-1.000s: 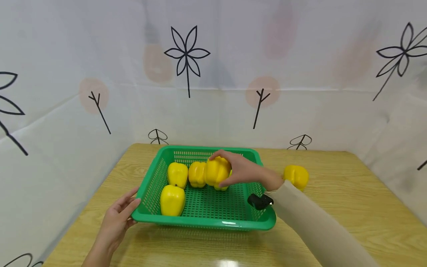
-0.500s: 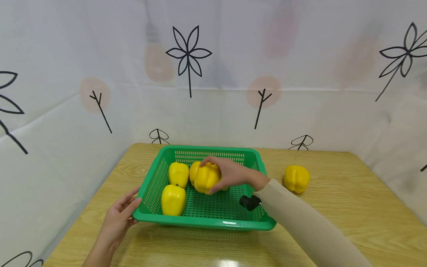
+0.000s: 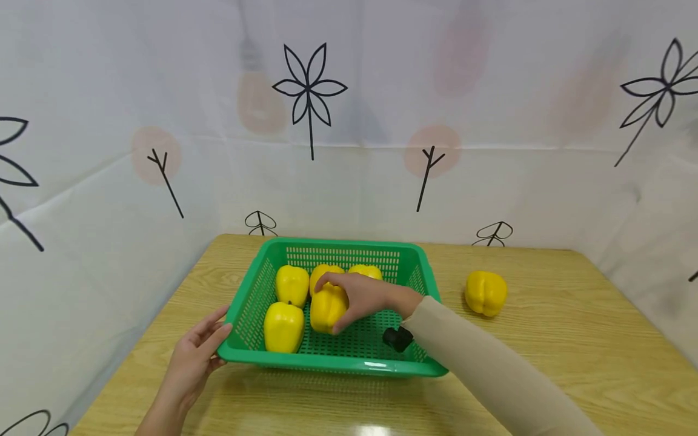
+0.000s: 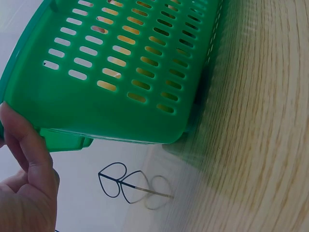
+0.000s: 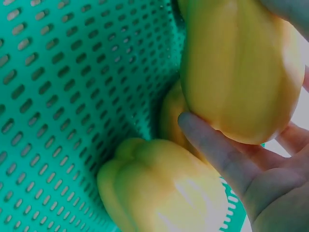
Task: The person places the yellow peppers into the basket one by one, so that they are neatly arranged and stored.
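Observation:
My right hand grips a yellow bell pepper inside the green basket, thumb on the near side and fingers over the far side. In the right wrist view that bell pepper fills the upper right, with a fingertip against its lower edge. Around it in the basket lie two yellow bell peppers on the left, a front one and a back one, and more along the back, partly hidden by the hand. My left hand pinches the basket's left rim, also seen in the left wrist view.
One more yellow bell pepper lies on the wooden table to the right of the basket. A white cloth with plant drawings hangs behind and at both sides. A black wrist camera sits under the right wrist.
My right hand has carried its bell pepper left and toward the front of the basket, uncovering the bell pepper at the back right. The left hand has stayed on the rim.

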A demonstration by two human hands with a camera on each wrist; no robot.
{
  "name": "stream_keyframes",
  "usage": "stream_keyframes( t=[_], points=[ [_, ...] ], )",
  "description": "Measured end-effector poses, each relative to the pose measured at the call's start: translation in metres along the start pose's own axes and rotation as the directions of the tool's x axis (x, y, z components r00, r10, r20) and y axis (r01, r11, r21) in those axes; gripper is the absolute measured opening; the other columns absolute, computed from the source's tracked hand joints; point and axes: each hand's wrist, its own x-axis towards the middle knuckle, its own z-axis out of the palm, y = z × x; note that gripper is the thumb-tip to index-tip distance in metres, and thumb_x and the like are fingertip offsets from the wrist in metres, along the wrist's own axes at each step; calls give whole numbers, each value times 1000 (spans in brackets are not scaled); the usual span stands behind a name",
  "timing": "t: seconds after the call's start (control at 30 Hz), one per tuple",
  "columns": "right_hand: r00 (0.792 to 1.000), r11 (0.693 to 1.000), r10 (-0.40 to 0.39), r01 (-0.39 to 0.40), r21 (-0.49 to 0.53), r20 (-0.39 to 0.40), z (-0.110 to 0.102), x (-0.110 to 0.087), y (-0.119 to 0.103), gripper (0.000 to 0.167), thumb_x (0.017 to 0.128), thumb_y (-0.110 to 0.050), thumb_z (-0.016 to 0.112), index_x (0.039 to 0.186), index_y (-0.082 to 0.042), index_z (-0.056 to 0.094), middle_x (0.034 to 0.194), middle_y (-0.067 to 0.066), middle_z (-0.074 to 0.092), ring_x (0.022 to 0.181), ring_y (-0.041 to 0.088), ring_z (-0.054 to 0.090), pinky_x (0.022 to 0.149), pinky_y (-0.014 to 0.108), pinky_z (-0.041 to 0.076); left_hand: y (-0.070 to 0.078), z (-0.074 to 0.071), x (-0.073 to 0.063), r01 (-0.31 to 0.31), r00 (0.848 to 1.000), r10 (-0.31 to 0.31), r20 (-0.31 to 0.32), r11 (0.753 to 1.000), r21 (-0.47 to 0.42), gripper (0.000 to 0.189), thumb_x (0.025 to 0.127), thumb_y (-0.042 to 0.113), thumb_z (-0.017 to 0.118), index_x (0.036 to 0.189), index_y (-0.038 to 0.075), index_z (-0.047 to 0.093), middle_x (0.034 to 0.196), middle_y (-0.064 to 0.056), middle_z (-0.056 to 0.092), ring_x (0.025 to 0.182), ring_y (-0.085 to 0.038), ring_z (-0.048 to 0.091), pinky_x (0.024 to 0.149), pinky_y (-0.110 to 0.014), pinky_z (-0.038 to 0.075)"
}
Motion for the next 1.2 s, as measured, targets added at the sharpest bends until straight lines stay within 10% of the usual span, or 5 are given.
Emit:
stream_keyframes(
  t=[0.67, 1.2],
  points=[
    [989, 998, -4, 14, -66, 145, 15, 9, 1, 67, 71, -13, 83, 126, -26, 46, 132, -4, 45, 121, 16, 41, 100, 36, 35, 0, 0, 0, -7, 1000, 7, -1, 1000, -8, 54, 91, 27, 62, 140, 13, 43, 100, 4, 56, 68, -8, 53, 56, -21, 47],
    [997, 1000, 0, -1, 15, 77, -9, -6, -5, 57, 77, 3, 74, 127, -9, 49, 123, 9, 52, 109, 28, 52, 84, 33, 48, 0, 0, 0, 6, 1000, -6, -7, 1000, -13, 50, 91, 28, 63, 137, 16, 46, 100, 4, 55, 66, -7, 52, 55, -20, 47]
  ],
)
